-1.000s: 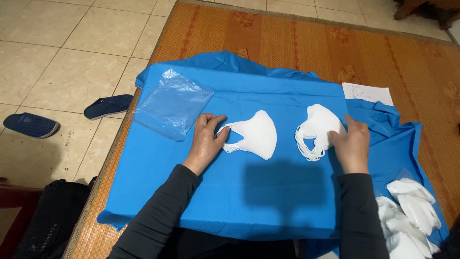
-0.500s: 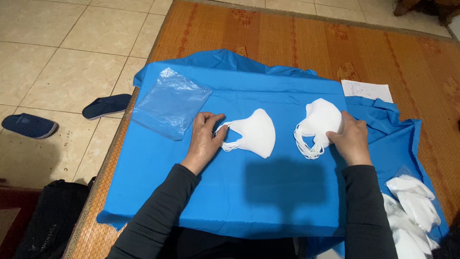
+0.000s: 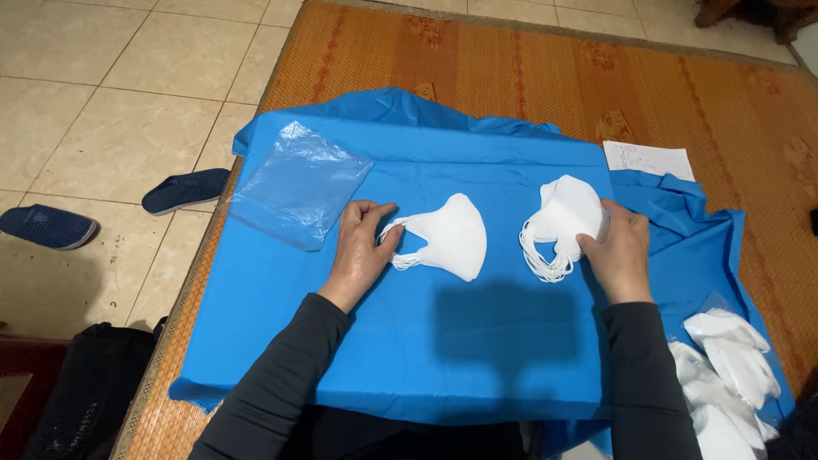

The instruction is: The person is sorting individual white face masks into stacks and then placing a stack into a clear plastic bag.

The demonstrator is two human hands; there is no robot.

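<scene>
1. Resting on the blue cloth [image 3: 409,358], the left hand [image 3: 362,247] lies with its fingers curled loosely, the fingertips pinching the ear loops at the near-left end of a single white mask [image 3: 452,238].
2. That single white mask lies flat on the blue cloth, just right of the left hand and touching it, with its rounded front pointing away from the hand.
3. The right hand [image 3: 618,255] grips a stack of white masks [image 3: 562,221] on the blue cloth, the thumb and fingers closed over the stack's right edge; the loops spill out at the stack's lower left.
4. The stack sits to the right of the single mask, near it but apart, a strip of bare cloth between them.
5. A clear plastic bag [image 3: 298,183] lies on the blue cloth's far-left corner, just beyond the left hand.
6. More white masks [image 3: 724,375] are heaped at the cloth's near-right edge, beside the right forearm.
7. A white paper slip [image 3: 648,159] lies past the cloth's far-right corner on the woven mat [image 3: 511,68].
8. Two dark blue slippers [image 3: 183,189] rest on the tiled floor, left of the cloth.
</scene>
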